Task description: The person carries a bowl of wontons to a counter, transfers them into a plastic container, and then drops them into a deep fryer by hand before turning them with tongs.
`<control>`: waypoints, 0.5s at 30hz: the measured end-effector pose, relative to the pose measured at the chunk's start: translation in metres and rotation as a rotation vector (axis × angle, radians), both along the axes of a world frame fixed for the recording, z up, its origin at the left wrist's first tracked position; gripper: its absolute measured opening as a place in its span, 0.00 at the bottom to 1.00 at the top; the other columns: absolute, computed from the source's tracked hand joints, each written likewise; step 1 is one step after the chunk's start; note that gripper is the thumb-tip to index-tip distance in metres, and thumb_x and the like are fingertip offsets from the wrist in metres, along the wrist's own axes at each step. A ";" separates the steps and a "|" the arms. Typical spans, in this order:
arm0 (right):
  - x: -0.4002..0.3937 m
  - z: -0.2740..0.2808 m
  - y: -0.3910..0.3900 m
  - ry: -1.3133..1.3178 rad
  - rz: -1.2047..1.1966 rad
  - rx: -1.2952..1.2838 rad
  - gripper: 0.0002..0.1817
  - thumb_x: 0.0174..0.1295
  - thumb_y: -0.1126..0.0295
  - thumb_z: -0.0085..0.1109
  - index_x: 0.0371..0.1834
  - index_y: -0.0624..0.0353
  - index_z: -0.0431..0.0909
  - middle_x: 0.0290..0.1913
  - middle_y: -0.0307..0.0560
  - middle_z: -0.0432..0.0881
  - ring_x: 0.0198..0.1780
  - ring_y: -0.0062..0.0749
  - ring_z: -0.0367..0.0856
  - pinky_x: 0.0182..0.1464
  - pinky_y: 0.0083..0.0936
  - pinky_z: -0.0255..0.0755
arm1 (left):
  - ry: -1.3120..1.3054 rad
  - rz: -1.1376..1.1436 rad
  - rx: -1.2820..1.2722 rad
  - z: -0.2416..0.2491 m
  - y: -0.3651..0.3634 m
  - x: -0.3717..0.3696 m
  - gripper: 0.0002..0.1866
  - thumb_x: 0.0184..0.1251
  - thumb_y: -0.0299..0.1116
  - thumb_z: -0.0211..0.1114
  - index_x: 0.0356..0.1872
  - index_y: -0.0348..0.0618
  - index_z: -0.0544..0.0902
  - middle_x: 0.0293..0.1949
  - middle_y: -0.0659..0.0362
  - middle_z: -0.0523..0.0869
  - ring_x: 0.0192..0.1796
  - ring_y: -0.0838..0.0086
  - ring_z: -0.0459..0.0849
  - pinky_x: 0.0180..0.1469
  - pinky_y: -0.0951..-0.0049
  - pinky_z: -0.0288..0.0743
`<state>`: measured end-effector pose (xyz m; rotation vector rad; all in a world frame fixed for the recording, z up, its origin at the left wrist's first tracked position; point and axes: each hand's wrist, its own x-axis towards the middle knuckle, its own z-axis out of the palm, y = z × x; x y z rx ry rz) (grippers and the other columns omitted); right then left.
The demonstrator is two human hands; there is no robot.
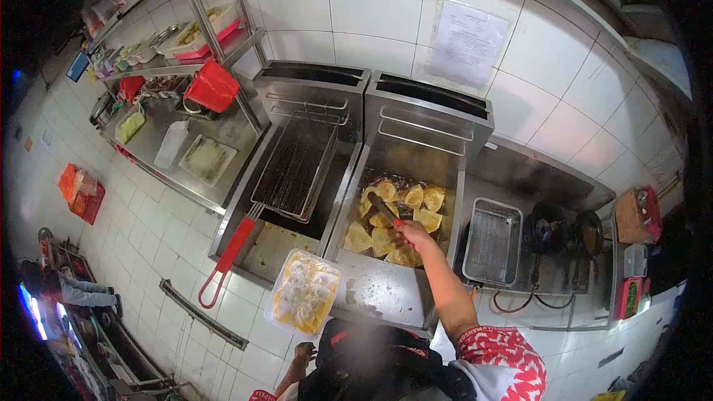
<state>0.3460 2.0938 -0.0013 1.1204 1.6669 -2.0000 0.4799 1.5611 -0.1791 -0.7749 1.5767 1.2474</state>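
Observation:
My right hand is closed around the red grip of tongs, their dark end reaching down among the frying pieces. Several golden, folded dough pieces float in the oil of the right-hand deep fryer. My left hand hangs low beside my body, just below a clear plastic tub; its fingers are too dark and small to make out. Pale, floury pieces on a yellow layer fill the tub, which overlaps the fryers' front edge.
A wire fry basket with a red handle rests over the left fryer. To the right stand a rack-lined metal tray and black pans. Steel shelving with a red bucket is at left. A person stands far left.

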 end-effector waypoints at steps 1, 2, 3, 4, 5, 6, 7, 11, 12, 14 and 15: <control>-0.001 0.002 -0.002 0.049 0.148 0.476 0.16 0.58 0.59 0.56 0.48 0.49 0.75 0.34 0.45 0.81 0.28 0.31 0.77 0.26 0.27 0.70 | 0.001 -0.001 0.000 -0.007 -0.004 0.000 0.18 0.67 0.37 0.50 0.53 0.38 0.71 0.49 0.49 0.78 0.42 0.58 0.81 0.37 0.56 0.75; -0.002 0.004 -0.005 0.097 0.296 0.954 0.21 0.57 0.58 0.57 0.53 0.50 0.75 0.38 0.50 0.83 0.35 0.40 0.82 0.34 0.34 0.75 | 0.010 -0.027 0.051 -0.024 -0.011 0.000 0.18 0.67 0.37 0.51 0.53 0.38 0.71 0.49 0.48 0.78 0.42 0.57 0.82 0.35 0.56 0.75; -0.003 0.018 -0.012 0.096 0.296 0.954 0.21 0.57 0.58 0.57 0.53 0.50 0.75 0.38 0.50 0.83 0.35 0.40 0.82 0.34 0.34 0.75 | 0.018 -0.053 0.103 -0.033 -0.015 0.002 0.19 0.67 0.38 0.53 0.54 0.38 0.71 0.50 0.48 0.78 0.41 0.57 0.82 0.33 0.57 0.75; -0.002 0.046 -0.025 0.011 0.370 1.020 0.24 0.55 0.57 0.58 0.56 0.50 0.73 0.41 0.53 0.82 0.42 0.44 0.80 0.41 0.36 0.74 | 0.016 -0.054 0.104 -0.019 -0.008 0.003 0.19 0.67 0.38 0.53 0.54 0.38 0.71 0.50 0.48 0.78 0.41 0.57 0.82 0.33 0.57 0.75; 0.002 0.061 -0.033 -0.077 0.444 1.081 0.28 0.54 0.57 0.59 0.59 0.50 0.71 0.44 0.56 0.81 0.48 0.49 0.79 0.49 0.39 0.73 | 0.034 0.035 0.090 0.004 0.000 0.004 0.15 0.63 0.34 0.53 0.48 0.38 0.74 0.43 0.51 0.79 0.39 0.59 0.82 0.34 0.58 0.75; 0.004 0.052 -0.033 -0.082 0.443 1.079 0.28 0.54 0.57 0.59 0.59 0.50 0.71 0.44 0.56 0.81 0.48 0.49 0.79 0.49 0.39 0.73 | 0.053 0.123 0.076 0.030 0.010 0.003 0.12 0.60 0.31 0.53 0.43 0.38 0.77 0.36 0.54 0.80 0.37 0.62 0.81 0.35 0.60 0.75; 0.004 0.040 -0.032 -0.102 0.548 1.086 0.27 0.54 0.57 0.59 0.59 0.50 0.71 0.44 0.54 0.82 0.47 0.47 0.79 0.48 0.39 0.73 | 0.052 0.120 0.076 0.026 0.009 0.002 0.12 0.60 0.31 0.53 0.43 0.38 0.77 0.36 0.54 0.80 0.37 0.62 0.81 0.35 0.60 0.75; 0.023 0.030 -0.036 -0.108 0.559 1.019 0.25 0.54 0.55 0.59 0.55 0.52 0.74 0.42 0.53 0.82 0.45 0.47 0.80 0.45 0.38 0.73 | 0.093 0.083 0.161 0.012 0.006 0.004 0.10 0.62 0.33 0.51 0.39 0.42 0.76 0.35 0.54 0.78 0.32 0.63 0.79 0.30 0.61 0.72; 0.029 0.032 -0.035 -0.113 0.509 0.954 0.24 0.55 0.54 0.59 0.53 0.53 0.75 0.42 0.53 0.82 0.45 0.47 0.80 0.45 0.38 0.73 | 0.097 0.080 0.105 0.014 0.010 0.005 0.09 0.63 0.35 0.50 0.37 0.43 0.76 0.34 0.55 0.78 0.31 0.64 0.78 0.29 0.61 0.71; 0.043 0.024 -0.026 -0.102 0.431 0.857 0.26 0.53 0.52 0.61 0.50 0.56 0.76 0.45 0.54 0.81 0.47 0.46 0.79 0.47 0.37 0.72 | 0.306 -0.079 0.084 0.046 0.017 0.012 0.09 0.63 0.35 0.50 0.37 0.44 0.76 0.34 0.55 0.78 0.31 0.63 0.78 0.29 0.60 0.71; 0.048 0.019 -0.021 -0.088 0.350 0.763 0.27 0.51 0.50 0.63 0.48 0.59 0.77 0.49 0.56 0.79 0.48 0.46 0.79 0.49 0.36 0.71 | 0.410 -0.162 0.077 0.049 0.018 0.011 0.09 0.63 0.35 0.50 0.37 0.44 0.76 0.34 0.55 0.78 0.31 0.63 0.78 0.29 0.60 0.71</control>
